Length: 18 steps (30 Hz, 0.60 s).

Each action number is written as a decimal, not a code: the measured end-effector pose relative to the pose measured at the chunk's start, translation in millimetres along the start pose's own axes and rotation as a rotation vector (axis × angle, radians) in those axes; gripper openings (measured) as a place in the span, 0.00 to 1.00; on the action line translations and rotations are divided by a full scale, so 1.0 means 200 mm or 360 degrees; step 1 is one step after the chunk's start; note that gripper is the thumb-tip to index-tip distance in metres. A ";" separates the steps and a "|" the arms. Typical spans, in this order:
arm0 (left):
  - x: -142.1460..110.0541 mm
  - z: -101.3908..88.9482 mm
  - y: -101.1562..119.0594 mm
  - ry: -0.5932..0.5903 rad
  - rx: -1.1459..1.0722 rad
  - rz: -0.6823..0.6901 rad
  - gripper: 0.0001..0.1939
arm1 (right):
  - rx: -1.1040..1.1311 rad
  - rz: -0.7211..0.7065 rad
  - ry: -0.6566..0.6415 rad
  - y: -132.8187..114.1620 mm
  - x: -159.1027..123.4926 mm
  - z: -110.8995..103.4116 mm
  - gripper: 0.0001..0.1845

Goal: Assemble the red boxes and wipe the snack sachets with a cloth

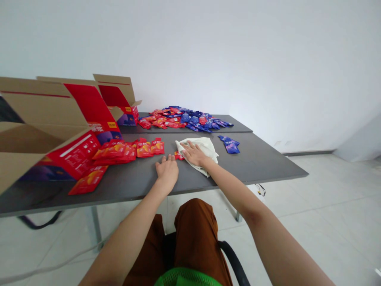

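My right hand (195, 154) lies flat, fingers apart, on a crumpled cream cloth (206, 146), not gripping it. A small red sachet (179, 156) pokes out from the cloth's left edge. My left hand (167, 171) rests palm down on the grey table top (131, 186), holding nothing, just right of a row of red-and-orange snack sachets (119, 151). Beyond the cloth lie a few blue sachets (229, 144). A mixed heap of red and blue sachets (181, 118) sits farther back.
Open cardboard cartons (74, 115) with red and blue print stand at the table's left end, overhanging its edge. A second table (235, 127) butts against the far side, by a white wall. A chair arm (233, 260) and a cable (53, 266) lie below.
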<state>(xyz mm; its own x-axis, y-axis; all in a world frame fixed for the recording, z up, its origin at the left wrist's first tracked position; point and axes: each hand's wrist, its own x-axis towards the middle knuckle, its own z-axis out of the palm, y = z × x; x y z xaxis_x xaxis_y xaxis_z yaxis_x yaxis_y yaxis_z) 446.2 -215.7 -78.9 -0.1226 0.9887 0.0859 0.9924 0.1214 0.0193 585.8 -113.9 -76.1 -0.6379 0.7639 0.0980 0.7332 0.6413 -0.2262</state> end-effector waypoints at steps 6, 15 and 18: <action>-0.01 -0.02 0.04 0.0059 -0.0011 -0.0068 0.27 | 0.0008 -0.0342 -0.0088 -0.09 -0.03 0.03 0.33; 0.01 -0.02 0.07 0.0083 0.0066 -0.0084 0.28 | 0.0198 -0.0066 -0.0046 -0.01 -0.03 -0.02 0.34; 0.00 -0.03 0.04 0.0088 0.0047 -0.0042 0.28 | 0.0182 0.0105 -0.0005 0.02 -0.05 -0.03 0.37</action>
<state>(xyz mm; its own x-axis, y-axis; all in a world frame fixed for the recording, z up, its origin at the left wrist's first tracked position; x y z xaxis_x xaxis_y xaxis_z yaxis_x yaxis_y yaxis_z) 454.4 -215.7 -72.4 -0.1484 0.9789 0.1404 0.9885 0.1509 -0.0072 596.5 -118.8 -71.2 -0.5899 0.8039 0.0761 0.7421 0.5769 -0.3414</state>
